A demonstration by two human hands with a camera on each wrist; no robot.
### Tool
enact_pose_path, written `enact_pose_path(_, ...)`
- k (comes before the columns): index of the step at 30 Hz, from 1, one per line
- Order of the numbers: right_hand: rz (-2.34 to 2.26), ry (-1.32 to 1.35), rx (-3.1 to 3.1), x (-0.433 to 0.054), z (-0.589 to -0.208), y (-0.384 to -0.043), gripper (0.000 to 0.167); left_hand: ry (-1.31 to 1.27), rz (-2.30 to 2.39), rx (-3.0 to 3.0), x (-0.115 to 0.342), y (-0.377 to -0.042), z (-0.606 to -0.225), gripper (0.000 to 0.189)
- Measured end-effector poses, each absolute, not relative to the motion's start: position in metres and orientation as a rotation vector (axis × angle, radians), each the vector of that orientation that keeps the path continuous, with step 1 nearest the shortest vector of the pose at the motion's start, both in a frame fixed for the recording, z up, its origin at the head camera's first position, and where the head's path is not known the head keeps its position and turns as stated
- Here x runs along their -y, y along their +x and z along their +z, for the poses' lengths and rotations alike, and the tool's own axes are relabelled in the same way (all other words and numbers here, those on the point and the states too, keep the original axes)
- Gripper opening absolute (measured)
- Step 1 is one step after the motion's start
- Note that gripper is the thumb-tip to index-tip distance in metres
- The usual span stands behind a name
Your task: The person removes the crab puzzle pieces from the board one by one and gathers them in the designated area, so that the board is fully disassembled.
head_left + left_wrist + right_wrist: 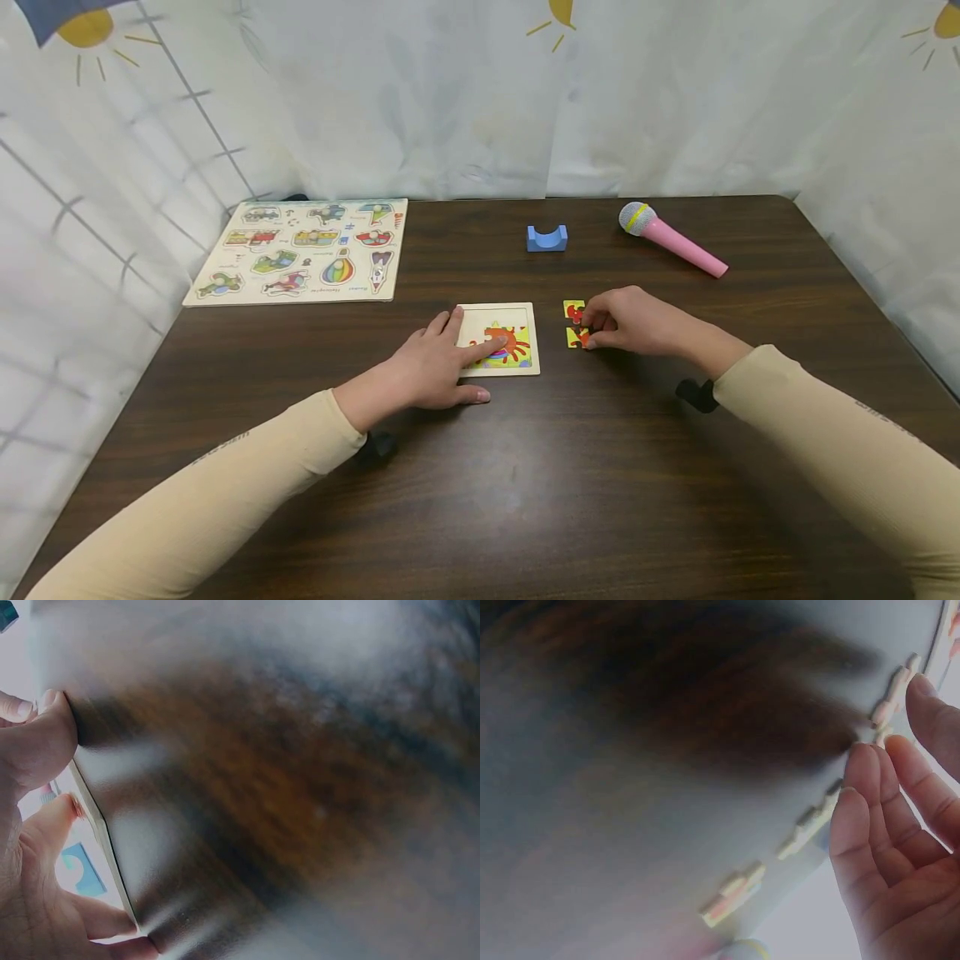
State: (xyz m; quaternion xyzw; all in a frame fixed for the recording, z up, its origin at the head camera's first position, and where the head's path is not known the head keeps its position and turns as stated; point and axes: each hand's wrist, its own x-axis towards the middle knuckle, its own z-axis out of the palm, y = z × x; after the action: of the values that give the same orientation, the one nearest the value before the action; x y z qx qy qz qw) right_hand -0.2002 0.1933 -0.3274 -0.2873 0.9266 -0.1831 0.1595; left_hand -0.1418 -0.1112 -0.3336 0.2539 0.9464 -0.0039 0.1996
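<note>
My left hand point(438, 362) rests over the left side of a small wooden jigsaw board point(535, 337). Its index finger stretches onto a red and yellow picture point(513, 343) partly filling the frame, with the thumb on the table below. Right of the board, my right hand point(630, 321) pinches the right end of the lower yellow and red puzzle piece point(576, 337) between thumb and index finger. Another puzzle piece point(573, 310) lies just above, beside the fingertips. In the right wrist view, more puzzle pieces point(735, 892) lie beyond the fingers, hidden by the hand from the head view.
A large peg puzzle board point(300, 250) with vehicle pictures lies at the back left. A blue block with a curved notch point(547, 240) stands at the back middle. To its right lies a pink toy microphone point(678, 242). White curtains point(450, 100) border the dark table point(510, 500).
</note>
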Motion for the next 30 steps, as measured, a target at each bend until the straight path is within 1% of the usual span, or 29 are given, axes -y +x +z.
enact_pose_path(6, -0.527, -0.918, -2.671, -0.177, -0.322, -0.2, 0.02, 0.708, -0.009, -2.643, 0.112, -0.141, -0.332, 0.079)
enact_pose_path(13, -0.465, -1.056, -2.636, -0.136, -0.323, -0.199, 0.031, 0.716, 0.003, -2.642, 0.113, -0.141, -0.332, 0.079)
enact_pose_path(18, -0.405, -1.151, -2.616, -0.112, -0.327, -0.201, 0.034, 0.728, 0.003, -2.639, 0.112, -0.141, -0.333, 0.079)
enact_pose_path(24, -0.349, -1.216, -2.613, -0.103, -0.331, -0.203, 0.033, 0.751, 0.016, -2.633, 0.113, -0.141, -0.333, 0.078)
enact_pose_path(30, -0.338, -1.211, -2.619, -0.101, -0.332, -0.204, 0.032, 0.803, -0.037, -2.626, 0.113, -0.142, -0.333, 0.076)
